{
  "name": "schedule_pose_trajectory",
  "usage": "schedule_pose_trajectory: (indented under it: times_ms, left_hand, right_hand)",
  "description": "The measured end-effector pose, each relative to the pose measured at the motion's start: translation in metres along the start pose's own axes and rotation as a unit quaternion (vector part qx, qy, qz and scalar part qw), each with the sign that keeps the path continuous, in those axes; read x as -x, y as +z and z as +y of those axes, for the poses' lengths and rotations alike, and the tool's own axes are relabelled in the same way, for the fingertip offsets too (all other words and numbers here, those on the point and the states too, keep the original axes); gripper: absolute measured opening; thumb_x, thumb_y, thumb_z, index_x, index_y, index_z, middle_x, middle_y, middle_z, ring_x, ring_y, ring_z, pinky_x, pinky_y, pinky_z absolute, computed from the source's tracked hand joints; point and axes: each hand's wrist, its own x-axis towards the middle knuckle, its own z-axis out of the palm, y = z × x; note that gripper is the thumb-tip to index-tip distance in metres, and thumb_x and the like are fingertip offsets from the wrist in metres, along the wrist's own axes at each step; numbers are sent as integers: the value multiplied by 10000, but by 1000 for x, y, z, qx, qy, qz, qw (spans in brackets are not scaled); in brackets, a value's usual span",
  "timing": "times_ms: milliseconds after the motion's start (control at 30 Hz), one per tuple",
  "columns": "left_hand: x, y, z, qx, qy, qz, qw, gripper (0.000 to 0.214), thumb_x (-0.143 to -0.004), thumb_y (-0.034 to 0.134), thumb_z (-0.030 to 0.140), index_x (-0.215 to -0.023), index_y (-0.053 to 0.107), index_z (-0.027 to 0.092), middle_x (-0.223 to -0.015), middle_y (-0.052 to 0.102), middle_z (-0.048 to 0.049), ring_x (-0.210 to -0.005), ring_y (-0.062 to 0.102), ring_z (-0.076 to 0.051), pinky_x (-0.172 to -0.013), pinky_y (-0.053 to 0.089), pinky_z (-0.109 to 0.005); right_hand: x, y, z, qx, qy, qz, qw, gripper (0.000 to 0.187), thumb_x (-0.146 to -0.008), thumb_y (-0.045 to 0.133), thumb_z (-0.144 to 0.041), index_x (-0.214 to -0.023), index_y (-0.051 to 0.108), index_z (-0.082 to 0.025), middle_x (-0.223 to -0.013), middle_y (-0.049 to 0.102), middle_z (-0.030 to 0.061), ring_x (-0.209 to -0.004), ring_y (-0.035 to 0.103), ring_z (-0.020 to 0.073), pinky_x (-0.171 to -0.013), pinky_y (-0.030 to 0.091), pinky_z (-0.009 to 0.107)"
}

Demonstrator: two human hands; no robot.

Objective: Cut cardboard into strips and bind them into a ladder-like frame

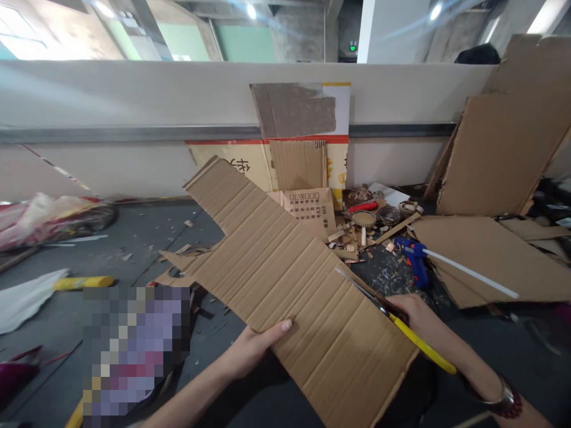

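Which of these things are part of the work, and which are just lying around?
In use: the left hand gripping a long cardboard sheet; the right hand holding yellow-handled scissors.

Lying about: a blue hot glue gun, spare cardboard sheets, small woven baskets, a pinkish plastic bundle.

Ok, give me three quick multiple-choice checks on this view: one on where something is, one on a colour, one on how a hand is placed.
1. Where is the blue hot glue gun?
A) On the floor to the right of the cardboard sheet
B) In the right hand
C) On top of the sheet

2. What colour is the handle of the scissors?
A) Red
B) Blue
C) Yellow

3. How is the left hand placed?
A) On the glue gun
B) Around the scissors
C) On the sheet

Answers:
1. A: it lies on the dark floor beside the sheet.
2. C: the yellow handle runs out from the right hand.
3. C: its fingers lie on the sheet's surface.
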Motion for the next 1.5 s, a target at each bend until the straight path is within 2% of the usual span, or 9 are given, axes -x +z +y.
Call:
schedule_pose_trajectory:
  times_ms: [133,233,333,433,600,833,1000,1300,1500]
  left_hand:
    - [-1,2,6,46,-46,9,998,658,-477,764,529,-984,642,128,-1132,618,-147,-1059,556,-314,-941,416,-463]
    - [-2,2,6,32,-37,5,999,604,-502,743,543,-941,651,138,-1132,620,-138,-1046,564,-307,-929,425,-463]
    - [-1,0,1,-68,27,23,997,536,-574,681,567,-907,663,148,-1077,648,-122,-1068,548,-288,-957,405,-434]
    - [0,0,-4,-213,89,35,972,425,-647,630,532,-836,678,154,-908,698,-101,-974,596,-263,-946,414,-388]
    - [4,7,-4,-316,60,-46,946,411,-781,464,494,-607,649,171,-539,651,-45,-633,635,-195,-725,503,-293]
    - [8,14,8,-253,11,-67,965,411,-716,528,536,-655,596,135,-586,610,-49,-528,593,-162,-515,498,-251]
    - [4,9,5,-161,-20,-102,981,449,-621,654,519,-813,571,122,-783,608,-62,-481,569,-129,-449,503,-262]
    - [1,3,13,-84,-24,-120,989,389,-626,667,483,-731,605,114,-627,562,-18,-408,457,-61,-297,331,-146]
    - [3,4,13,-71,-49,-110,990,407,-605,671,498,-749,612,122,-615,566,-3,-356,360,-26,-278,230,-142]
  right_hand:
    - [0,1,2,-19,4,-4,1000,185,-744,514,-252,-658,632,-138,-716,679,39,-645,562,176,-576,400,215]
    - [0,0,2,-39,2,-14,999,197,-745,519,-276,-678,642,-137,-701,672,28,-647,550,173,-565,395,210]
    - [0,-2,1,-39,2,-22,999,218,-744,528,-309,-655,621,-133,-638,633,7,-624,524,159,-545,380,201]
    - [0,-2,1,-33,2,-29,999,225,-749,523,-306,-623,574,-127,-609,586,-12,-597,493,137,-528,352,193]
    - [-1,-1,2,-36,0,-34,999,246,-766,518,-328,-630,551,-125,-628,556,-22,-605,472,123,-521,325,185]
    - [0,2,4,-6,-7,-26,1000,211,-752,525,-291,-617,548,-130,-608,556,-24,-595,473,121,-520,312,182]
    - [0,3,6,-7,-16,-19,1000,152,-736,529,-228,-624,565,-131,-619,604,-19,-607,505,127,-524,306,185]
    - [0,-2,3,-8,-4,-32,999,227,-765,510,-303,-656,609,-130,-643,627,-3,-626,536,159,-532,348,206]
    - [3,-4,6,-46,-34,-61,997,344,-822,442,-388,-659,600,-130,-652,617,22,-640,533,162,-571,408,221]
